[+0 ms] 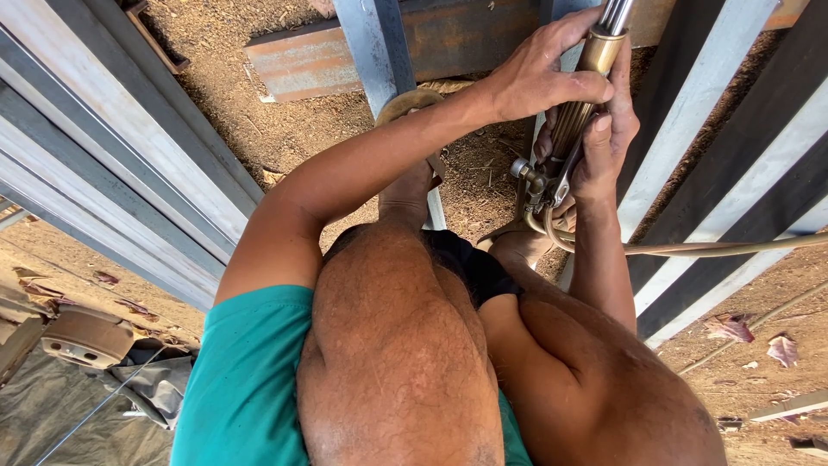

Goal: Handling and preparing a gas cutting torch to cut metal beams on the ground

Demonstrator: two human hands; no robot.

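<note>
Crouched over the dirt ground (285, 129), the person grips a brass cutting torch (573, 121) with both hands, left hand (535, 78) wrapped around its upper barrel, right hand (608, 142) closed on the lever, seemingly setting up before cutting the steel beams (707, 129).

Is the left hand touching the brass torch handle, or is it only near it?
Touching. The head view shows the left hand wrapped over the top of the brass torch handle, fingers curled around it with no gap.

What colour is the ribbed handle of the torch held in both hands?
Brass-gold, shown best in the head view: the ribbed metal torch handle, gripped by the left hand and right hand.
</note>
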